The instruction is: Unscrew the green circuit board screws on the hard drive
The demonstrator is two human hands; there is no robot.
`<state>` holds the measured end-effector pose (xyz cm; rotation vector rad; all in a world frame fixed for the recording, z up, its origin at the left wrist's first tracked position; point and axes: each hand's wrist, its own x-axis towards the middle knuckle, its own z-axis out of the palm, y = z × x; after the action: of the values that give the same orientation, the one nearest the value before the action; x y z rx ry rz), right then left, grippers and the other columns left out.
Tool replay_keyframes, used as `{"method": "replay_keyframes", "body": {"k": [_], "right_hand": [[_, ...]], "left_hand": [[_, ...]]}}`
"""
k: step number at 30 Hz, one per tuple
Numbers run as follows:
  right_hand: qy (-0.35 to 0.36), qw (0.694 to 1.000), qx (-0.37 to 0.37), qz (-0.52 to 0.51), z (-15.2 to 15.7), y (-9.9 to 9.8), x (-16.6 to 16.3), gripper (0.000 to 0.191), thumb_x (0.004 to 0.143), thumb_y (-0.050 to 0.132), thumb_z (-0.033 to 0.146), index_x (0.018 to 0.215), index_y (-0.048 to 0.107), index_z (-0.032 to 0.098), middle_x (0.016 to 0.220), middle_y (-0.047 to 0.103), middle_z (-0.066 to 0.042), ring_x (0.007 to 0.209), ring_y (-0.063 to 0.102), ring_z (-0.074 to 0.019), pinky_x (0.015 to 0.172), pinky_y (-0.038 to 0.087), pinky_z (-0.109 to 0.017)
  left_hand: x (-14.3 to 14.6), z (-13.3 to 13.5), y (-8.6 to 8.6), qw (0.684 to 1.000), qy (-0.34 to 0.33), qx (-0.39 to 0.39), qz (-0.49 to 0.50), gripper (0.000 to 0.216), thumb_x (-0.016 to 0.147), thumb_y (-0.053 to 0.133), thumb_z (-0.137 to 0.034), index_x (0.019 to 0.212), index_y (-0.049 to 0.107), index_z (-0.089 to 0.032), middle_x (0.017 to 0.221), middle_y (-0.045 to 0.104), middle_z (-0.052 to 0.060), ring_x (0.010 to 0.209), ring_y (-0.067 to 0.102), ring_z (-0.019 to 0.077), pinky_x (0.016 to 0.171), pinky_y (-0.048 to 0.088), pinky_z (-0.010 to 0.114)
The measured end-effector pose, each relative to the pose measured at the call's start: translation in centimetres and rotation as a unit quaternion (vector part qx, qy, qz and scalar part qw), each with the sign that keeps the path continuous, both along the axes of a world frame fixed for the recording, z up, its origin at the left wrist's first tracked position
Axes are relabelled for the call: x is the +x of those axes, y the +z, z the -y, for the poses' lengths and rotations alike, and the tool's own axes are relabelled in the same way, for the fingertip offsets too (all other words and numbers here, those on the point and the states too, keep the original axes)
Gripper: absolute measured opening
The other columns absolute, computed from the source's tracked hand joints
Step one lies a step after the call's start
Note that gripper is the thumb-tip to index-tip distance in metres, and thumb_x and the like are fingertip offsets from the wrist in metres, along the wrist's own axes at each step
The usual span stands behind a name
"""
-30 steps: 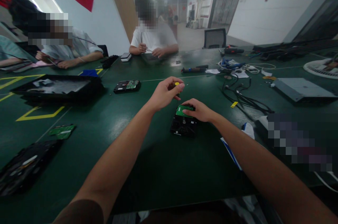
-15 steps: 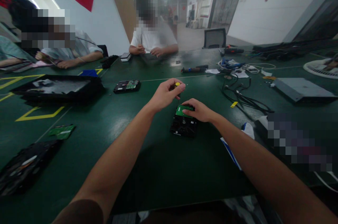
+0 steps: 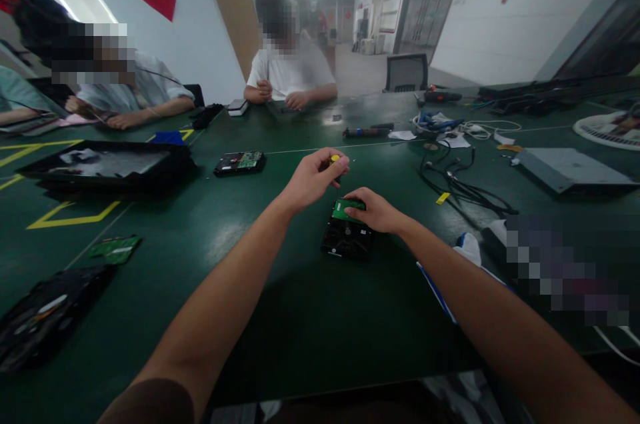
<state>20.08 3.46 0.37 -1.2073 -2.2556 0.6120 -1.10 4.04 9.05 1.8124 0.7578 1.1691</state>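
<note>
A black hard drive [image 3: 347,238] with a green circuit board [image 3: 345,209] lies on the dark green table [image 3: 300,317] in front of me. My left hand [image 3: 313,177] is pinched round a small screwdriver with a yellow cap [image 3: 334,159], held upright over the drive's far end. My right hand [image 3: 377,209] rests on the drive's far right corner, fingers curled over the green board and holding the drive down.
A second hard drive [image 3: 240,163] and a black tray [image 3: 107,165] lie to the left; a loose green board [image 3: 116,249] and an opened drive [image 3: 45,314] sit near left. Black cables [image 3: 453,184] and a grey box [image 3: 570,171] lie right. Two other people sit at the far side.
Almost nothing has moved; my left hand's fingers shift slightly on the screwdriver while my right hand stays on the drive.
</note>
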Motion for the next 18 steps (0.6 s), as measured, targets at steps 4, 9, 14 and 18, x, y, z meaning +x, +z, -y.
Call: {"method": "replay_keyframes", "body": {"k": [4, 9, 14, 18], "right_hand": [[0.004, 1.000, -0.003, -0.009, 0.09, 0.03, 0.03, 0.034, 0.092, 0.069, 0.037, 0.124, 0.070, 0.023, 0.118, 0.070, -0.010, 0.112, 0.065, -0.0285, 0.100, 0.053, -0.047], [0.007, 1.000, -0.003, -0.017, 0.03, -0.07, 0.14, 0.035, 0.092, 0.069, 0.035, 0.125, 0.070, 0.024, 0.120, 0.069, -0.010, 0.112, 0.064, -0.0279, 0.100, 0.052, -0.048], [0.011, 1.000, -0.010, -0.021, -0.03, -0.15, 0.14, 0.035, 0.093, 0.068, 0.036, 0.125, 0.069, 0.023, 0.119, 0.068, -0.011, 0.111, 0.065, -0.0268, 0.099, 0.052, -0.046], [0.007, 1.000, -0.018, -0.018, 0.09, 0.08, 0.06, 0.035, 0.093, 0.068, 0.036, 0.125, 0.069, 0.021, 0.121, 0.068, -0.011, 0.111, 0.065, -0.0269, 0.099, 0.053, -0.045]], "left_hand": [[0.02, 0.12, 0.11, 1.000, 0.002, -0.008, 0.002, 0.033, 0.094, 0.067, -0.050, 0.098, 0.070, -0.017, 0.093, 0.070, 0.006, 0.081, 0.065, 0.0136, 0.064, 0.056, 0.022], [-0.01, 0.09, 0.02, 1.000, 0.013, -0.019, 0.003, 0.036, 0.094, 0.066, -0.053, 0.104, 0.073, -0.019, 0.088, 0.066, 0.004, 0.077, 0.062, 0.0135, 0.062, 0.058, 0.023], [-0.06, 0.23, 0.12, 0.997, -0.003, -0.070, 0.032, 0.033, 0.094, 0.068, -0.049, 0.109, 0.072, -0.020, 0.090, 0.064, 0.004, 0.081, 0.063, 0.0144, 0.066, 0.062, 0.026], [-0.01, 0.40, 0.30, 0.986, -0.025, -0.135, 0.096, 0.024, 0.094, 0.068, -0.039, 0.106, 0.066, -0.018, 0.095, 0.066, 0.005, 0.090, 0.066, 0.0161, 0.074, 0.064, 0.031]]}}
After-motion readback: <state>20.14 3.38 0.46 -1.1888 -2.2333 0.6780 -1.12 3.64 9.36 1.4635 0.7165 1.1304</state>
